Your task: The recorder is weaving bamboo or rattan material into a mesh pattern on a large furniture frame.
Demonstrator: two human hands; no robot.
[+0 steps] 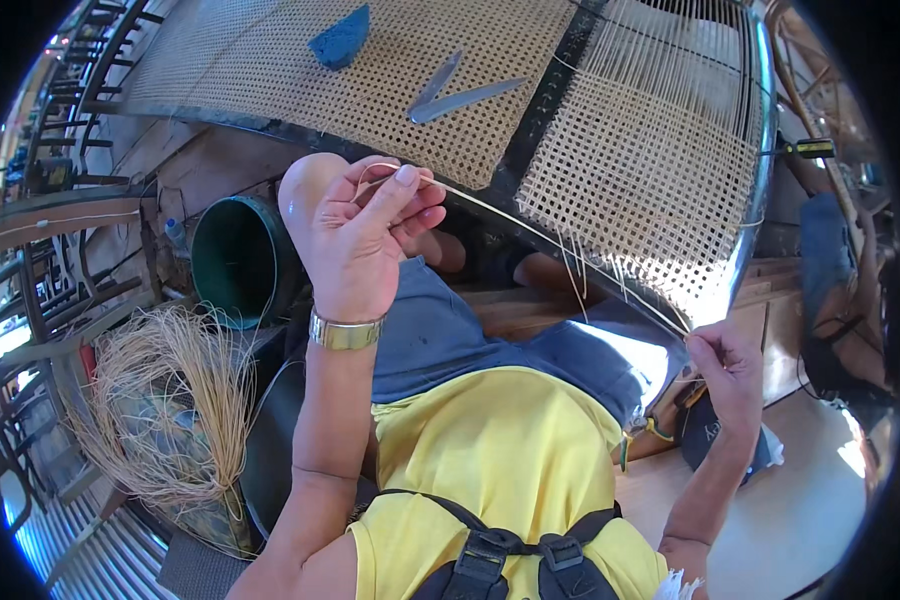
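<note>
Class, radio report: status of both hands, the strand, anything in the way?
Left hand pinching pale strand. Right hand pinching it further right. Strand nearly straight between, along woven panel's near edge. Loose ends hanging close by.

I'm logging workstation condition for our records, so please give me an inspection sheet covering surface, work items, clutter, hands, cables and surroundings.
Surface: woven cane panel in a dark frame; its right section shows unwoven strands toward the far end.
Work items: a pale strand stretches between both hands, along the panel's near edge.
Clutter: blue sponge and open V-shaped metal tool lie on the panel.
Hands: left hand and right hand each pinch the strand.
Cables: nothing seen for certain.
Surroundings: loose strand bundle and green bucket at left; yellow-and-black handle beyond the panel's right edge.
</note>
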